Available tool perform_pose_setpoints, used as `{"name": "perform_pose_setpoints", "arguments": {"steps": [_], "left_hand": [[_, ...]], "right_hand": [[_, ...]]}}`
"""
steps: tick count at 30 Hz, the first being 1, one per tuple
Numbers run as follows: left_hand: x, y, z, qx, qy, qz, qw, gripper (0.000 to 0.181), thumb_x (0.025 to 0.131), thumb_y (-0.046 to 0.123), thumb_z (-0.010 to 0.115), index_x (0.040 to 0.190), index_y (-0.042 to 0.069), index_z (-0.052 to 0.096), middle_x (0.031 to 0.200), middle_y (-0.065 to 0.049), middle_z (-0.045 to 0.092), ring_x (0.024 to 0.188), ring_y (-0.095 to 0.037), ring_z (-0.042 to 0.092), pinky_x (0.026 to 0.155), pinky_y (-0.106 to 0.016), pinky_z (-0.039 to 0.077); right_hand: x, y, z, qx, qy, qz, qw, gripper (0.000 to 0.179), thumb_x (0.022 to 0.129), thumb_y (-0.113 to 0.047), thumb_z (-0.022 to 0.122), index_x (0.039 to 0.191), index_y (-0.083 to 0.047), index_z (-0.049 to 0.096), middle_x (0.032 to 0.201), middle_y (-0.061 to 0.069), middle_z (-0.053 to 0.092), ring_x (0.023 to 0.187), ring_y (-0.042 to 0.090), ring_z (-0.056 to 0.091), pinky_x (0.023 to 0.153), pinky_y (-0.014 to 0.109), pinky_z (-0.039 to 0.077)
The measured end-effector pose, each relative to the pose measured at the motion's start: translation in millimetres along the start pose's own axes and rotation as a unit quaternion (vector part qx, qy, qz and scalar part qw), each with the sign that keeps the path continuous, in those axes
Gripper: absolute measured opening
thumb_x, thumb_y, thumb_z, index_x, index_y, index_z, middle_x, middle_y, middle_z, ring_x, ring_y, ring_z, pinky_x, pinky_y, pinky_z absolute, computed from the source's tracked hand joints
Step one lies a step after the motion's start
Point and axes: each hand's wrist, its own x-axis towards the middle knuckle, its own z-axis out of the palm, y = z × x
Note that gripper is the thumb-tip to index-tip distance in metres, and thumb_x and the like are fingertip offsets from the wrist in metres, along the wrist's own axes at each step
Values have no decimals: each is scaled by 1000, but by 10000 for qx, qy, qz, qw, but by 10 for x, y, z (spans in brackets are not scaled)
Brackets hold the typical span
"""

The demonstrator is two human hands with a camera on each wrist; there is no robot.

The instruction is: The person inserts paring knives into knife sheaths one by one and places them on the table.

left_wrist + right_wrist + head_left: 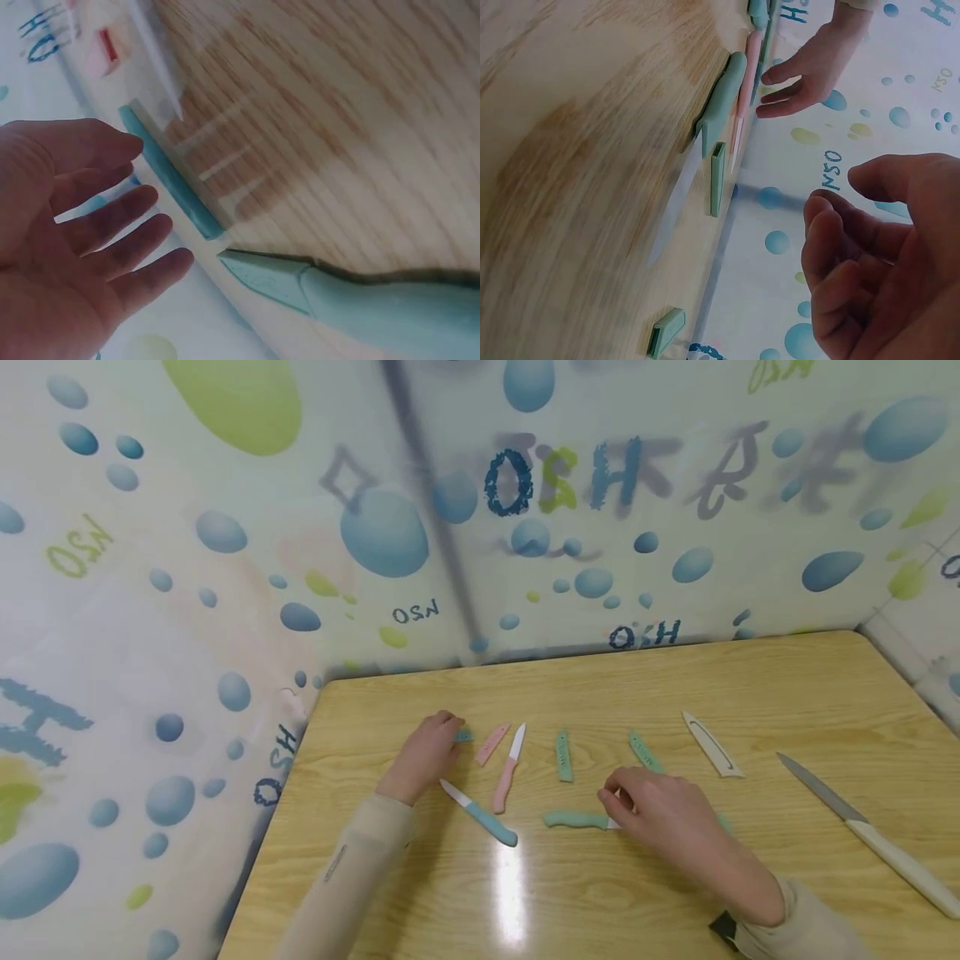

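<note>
My left hand (426,753) reaches over the table with its fingertips right at a short blue sheath (464,736). In the left wrist view its fingers are loosely extended, and the thumb overlaps the sheath's edge. Below lies a green-handled piece (390,296) with a pointed, covered end. My right hand (663,806) hovers over a green knife (576,819) and hides much of its blade. Its fingers curl loosely around nothing in the right wrist view. A blue knife (487,823) lies near my left hand, uncovered, beside a pink knife (504,787).
A pink sheath (492,744), a green sheath (564,757) and another green sheath (643,750) lie along the wooden table (375,893). On the right are a white sheath (709,743) and a large white-handled knife (892,852). A patterned wall (525,602) borders the table's back.
</note>
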Motion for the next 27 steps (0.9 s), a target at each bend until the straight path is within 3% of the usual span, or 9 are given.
{"name": "perform_pose_setpoints", "arguments": {"steps": [6, 13, 16, 19, 22, 24, 25, 27], "left_hand": [[44, -11, 54, 616, -146, -60, 9980, 15, 97, -1, 69, 112, 0, 73, 110, -15, 68, 96, -31, 67, 81, -41, 62], [72, 23, 94, 1275, 136, 290, 9913, 12, 96, -2, 72, 108, -3, 69, 95, -15, 68, 80, -27, 67, 64, -35, 62], [77, 31, 92, 1132, 342, 242, 9927, 13, 98, -2, 69, 109, -5, 64, 96, -16, 65, 76, -26, 66, 61, -34, 62], [77, 46, 49, 309, 611, -72, 9976, 13, 100, 0, 65, 111, -4, 60, 99, -16, 62, 75, -24, 64, 61, -34, 60], [55, 63, -13, -932, 844, -518, 9907, 12, 102, 3, 64, 112, 0, 57, 104, -15, 66, 81, -25, 67, 67, -36, 60], [21, 78, -52, -1800, 974, -728, 9761, 13, 103, 3, 62, 114, 1, 55, 110, -16, 71, 90, -28, 72, 72, -38, 62], [0, 88, -69, -2260, 1035, -818, 9651, 13, 104, 4, 62, 115, 1, 55, 112, -17, 73, 95, -30, 74, 75, -39, 62], [-40, 110, -89, -3230, 1127, -919, 9352, 18, 105, 5, 61, 120, 0, 53, 116, -19, 74, 101, -31, 75, 81, -39, 63]], "right_hand": [[-7, -13, 2, 22, 4, -2, 10000, 6, 98, -23, 71, 93, -20, 73, 71, -17, 52, 57, 0, 42, 48, 22, 37], [-4, -8, 14, -6, 3, 13, 10000, 6, 99, -24, 71, 94, -20, 73, 72, -17, 53, 59, 0, 43, 49, 23, 38], [4, -11, 16, 26, -45, 18, 10000, 6, 99, -24, 71, 95, -21, 73, 73, -18, 54, 59, 0, 44, 49, 23, 38], [7, -17, 16, 56, -75, 17, 10000, 6, 99, -23, 70, 95, -20, 73, 73, -17, 54, 60, 0, 44, 49, 23, 38], [5, -19, 22, 69, -87, 38, 9999, 6, 98, -23, 70, 94, -20, 73, 72, -17, 53, 60, 1, 43, 49, 23, 38], [6, -19, 29, 59, -82, 64, 9999, 7, 98, -23, 71, 93, -20, 73, 71, -17, 52, 59, 1, 43, 49, 23, 38], [6, -19, 33, 54, -84, 74, 9999, 7, 98, -23, 71, 92, -20, 73, 71, -17, 51, 59, 1, 43, 50, 23, 38], [8, -17, 42, 28, -79, 100, 9999, 7, 98, -24, 71, 92, -20, 73, 70, -17, 51, 58, 2, 43, 50, 22, 38]]}}
